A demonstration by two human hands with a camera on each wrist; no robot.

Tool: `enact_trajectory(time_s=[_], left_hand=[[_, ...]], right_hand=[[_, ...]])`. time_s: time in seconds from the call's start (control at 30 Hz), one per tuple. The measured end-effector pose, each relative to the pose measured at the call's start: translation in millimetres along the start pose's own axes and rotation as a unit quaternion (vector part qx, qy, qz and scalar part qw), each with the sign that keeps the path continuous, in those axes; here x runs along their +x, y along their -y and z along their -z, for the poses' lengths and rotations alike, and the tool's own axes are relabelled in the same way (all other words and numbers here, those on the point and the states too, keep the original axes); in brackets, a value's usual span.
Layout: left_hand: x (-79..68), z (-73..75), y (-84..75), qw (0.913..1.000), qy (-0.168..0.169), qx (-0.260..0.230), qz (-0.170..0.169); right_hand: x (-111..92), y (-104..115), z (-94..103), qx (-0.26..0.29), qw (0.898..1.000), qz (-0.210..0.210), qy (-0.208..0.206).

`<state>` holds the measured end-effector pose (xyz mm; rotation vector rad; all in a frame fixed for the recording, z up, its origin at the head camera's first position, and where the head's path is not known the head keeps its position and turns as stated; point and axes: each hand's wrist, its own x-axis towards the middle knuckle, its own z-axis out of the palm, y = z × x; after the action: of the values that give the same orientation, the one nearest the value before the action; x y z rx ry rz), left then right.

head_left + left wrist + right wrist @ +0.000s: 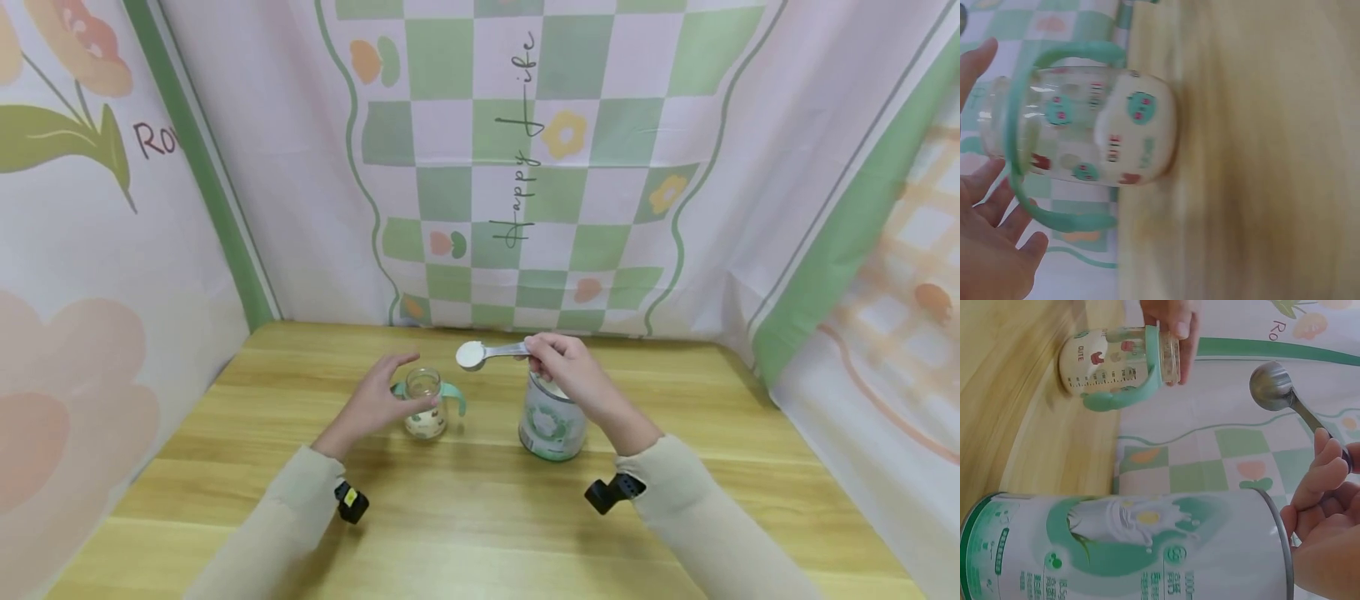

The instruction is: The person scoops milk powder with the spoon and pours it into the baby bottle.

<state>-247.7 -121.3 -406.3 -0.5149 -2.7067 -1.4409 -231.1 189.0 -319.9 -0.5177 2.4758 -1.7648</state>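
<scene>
My right hand (564, 367) pinches the handle of a metal measuring spoon (471, 356), its bowl heaped with white powder. The spoon is held level between a milk powder can (553, 421) and a clear baby bottle (426, 421); the right hand is over the can's rim. The bottle stands upright without a lid, with green side handles (1066, 220) and white powder (1141, 134) in its lower part. My left hand (378, 402) is spread beside the bottle's neck, fingers and thumb apart, nearest the left handle.
A wooden table (480, 517) carries the bottle and the can. Behind it hangs a checked green and white curtain (525, 192), with printed fabric (112, 275) on the left side and more on the right. Small black cameras (615, 493) are strapped to both wrists.
</scene>
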Motion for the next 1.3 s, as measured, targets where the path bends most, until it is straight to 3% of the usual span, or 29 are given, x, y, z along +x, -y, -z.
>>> enact_trajectory(time_s=[0.27,0.5,0.8,1.13,1.3], left_hand=[[2.0,-7.8,9.9,0.9989,0.021,-0.040,0.015],[4.0,-9.4,19.4,0.9966,0.033,-0.072,0.023],[4.5,-8.3,20.4,0.9961,0.044,-0.065,0.040],[4.0,-8.4,18.9,0.9947,0.048,-0.077,0.048],[4.6,-8.6,21.1,0.9942,0.049,-0.082,0.049]], right_hand=[[4.2,2.4,-11.1,-0.001,1.000,-0.010,0.001],[9.1,1.0,-21.4,-0.038,0.999,0.002,0.006],[14.1,1.2,-33.5,-0.088,0.996,0.021,-0.017],[15.7,-4.4,-48.7,-0.131,0.986,0.089,-0.044],[15.8,-5.0,-59.3,-0.164,0.973,0.153,-0.052]])
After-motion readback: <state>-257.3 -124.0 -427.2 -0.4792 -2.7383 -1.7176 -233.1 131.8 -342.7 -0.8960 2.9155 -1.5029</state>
